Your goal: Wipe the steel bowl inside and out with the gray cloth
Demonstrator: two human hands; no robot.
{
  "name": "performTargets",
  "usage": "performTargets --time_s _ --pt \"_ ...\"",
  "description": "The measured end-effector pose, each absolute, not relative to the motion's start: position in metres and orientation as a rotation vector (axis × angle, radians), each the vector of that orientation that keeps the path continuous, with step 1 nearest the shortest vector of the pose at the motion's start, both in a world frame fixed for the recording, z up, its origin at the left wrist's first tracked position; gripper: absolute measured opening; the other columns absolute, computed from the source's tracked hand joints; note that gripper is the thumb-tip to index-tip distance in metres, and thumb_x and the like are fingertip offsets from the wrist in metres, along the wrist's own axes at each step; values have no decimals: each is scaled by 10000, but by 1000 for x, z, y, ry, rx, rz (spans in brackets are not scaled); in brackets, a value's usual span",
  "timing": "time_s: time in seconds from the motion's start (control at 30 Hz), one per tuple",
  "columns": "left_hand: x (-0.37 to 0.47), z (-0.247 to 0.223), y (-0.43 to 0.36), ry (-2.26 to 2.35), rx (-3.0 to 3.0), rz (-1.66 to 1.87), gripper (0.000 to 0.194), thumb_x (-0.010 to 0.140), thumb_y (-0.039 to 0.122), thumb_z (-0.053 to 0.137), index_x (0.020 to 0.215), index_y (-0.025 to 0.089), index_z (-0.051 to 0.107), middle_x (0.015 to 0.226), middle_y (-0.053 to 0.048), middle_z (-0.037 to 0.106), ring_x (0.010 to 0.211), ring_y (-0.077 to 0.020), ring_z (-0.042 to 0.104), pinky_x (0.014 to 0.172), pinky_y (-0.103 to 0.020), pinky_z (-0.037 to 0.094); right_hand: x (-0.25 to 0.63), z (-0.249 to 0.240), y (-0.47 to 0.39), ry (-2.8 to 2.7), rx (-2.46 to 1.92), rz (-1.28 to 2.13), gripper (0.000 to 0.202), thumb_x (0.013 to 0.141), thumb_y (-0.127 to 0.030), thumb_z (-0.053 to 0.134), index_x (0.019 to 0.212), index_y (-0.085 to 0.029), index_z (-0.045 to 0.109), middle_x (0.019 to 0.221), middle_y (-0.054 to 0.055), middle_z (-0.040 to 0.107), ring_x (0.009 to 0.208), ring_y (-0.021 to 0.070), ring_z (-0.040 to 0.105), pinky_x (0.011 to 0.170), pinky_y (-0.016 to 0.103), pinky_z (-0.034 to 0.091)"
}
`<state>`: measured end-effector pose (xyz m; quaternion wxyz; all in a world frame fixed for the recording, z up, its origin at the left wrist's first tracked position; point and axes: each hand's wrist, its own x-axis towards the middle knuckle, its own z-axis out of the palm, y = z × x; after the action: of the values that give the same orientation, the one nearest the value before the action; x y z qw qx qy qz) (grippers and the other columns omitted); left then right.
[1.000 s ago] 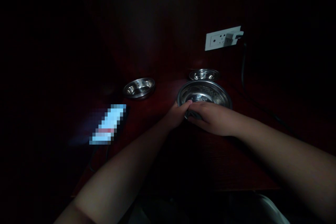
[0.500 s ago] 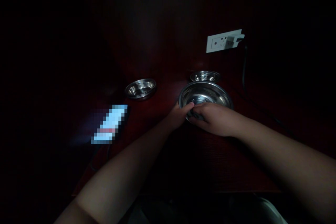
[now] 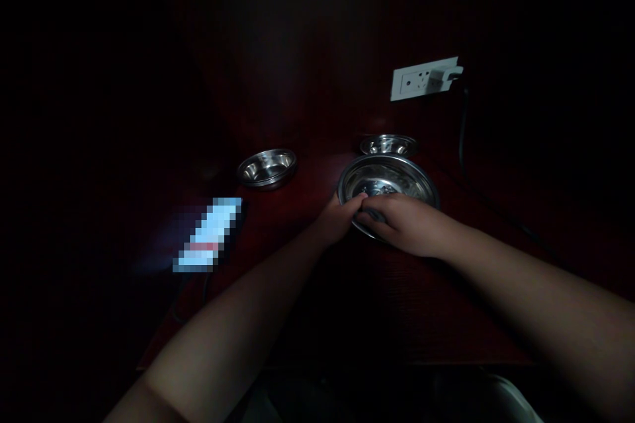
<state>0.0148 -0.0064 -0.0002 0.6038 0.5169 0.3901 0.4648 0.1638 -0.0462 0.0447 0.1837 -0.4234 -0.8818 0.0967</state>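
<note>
Light poor; I work from the head view only, much of it black.

Main item: a large, round, shiny steel bowl [image 3: 409, 177] on the dark reddish table [image 3: 421, 310], right of centre, its open mouth facing up. Small marks show on its floor; too dim for me to say what they are.

My left hand [image 3: 338, 218] is at the bowl's near-left side, thumb lapped over the rim. Its fingers pass out of sight behind the wall, so I read a grip on the rim but cannot see how tight.

My right hand [image 3: 409, 223] comes across the near rim, fingers bent down into the bowl, beside the left thumb. A dark grey patch shows under them; I cannot tell whether they hold something or how far they are closed.

Just behind the bowl, partly covered by it: a smaller, shallow steel dish [image 3: 388, 143]. Well to the left, a small round steel bowl [image 3: 268, 168], upright.

Nearer, far left, a lit phone [image 3: 208, 234], screen pixelated, with a thin dark cord [image 3: 205, 287] beside it. Beyond, right: a white rectangular socket plate [image 3: 415, 81] carrying a pale plug [image 3: 448, 74]; a black cable [image 3: 463, 139] hangs below.
</note>
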Motion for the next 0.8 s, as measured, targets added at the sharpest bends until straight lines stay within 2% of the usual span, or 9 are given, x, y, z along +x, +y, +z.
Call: performTargets --time_s 0.43,0.8 --pt "14 -3 -4 871 1239 1074 435 747 331 641 1146 165 586 1168 -91 647 1081 -236 589 966 -375 415 168 43 -41 -2533 -1115 390 322 926 -368 400 1015 -165 633 1006 89 669 904 207 614 832 329 453" --pt "15 1 -8 886 1227 1090 344 745 321 638 1039 143 616 1143 -101 655 1093 -245 583 970 -369 410 168 43 -40 -2526 -1068 439 293 918 -359 424 1035 -194 636 1029 76 667 914 207 610 838 337 458"
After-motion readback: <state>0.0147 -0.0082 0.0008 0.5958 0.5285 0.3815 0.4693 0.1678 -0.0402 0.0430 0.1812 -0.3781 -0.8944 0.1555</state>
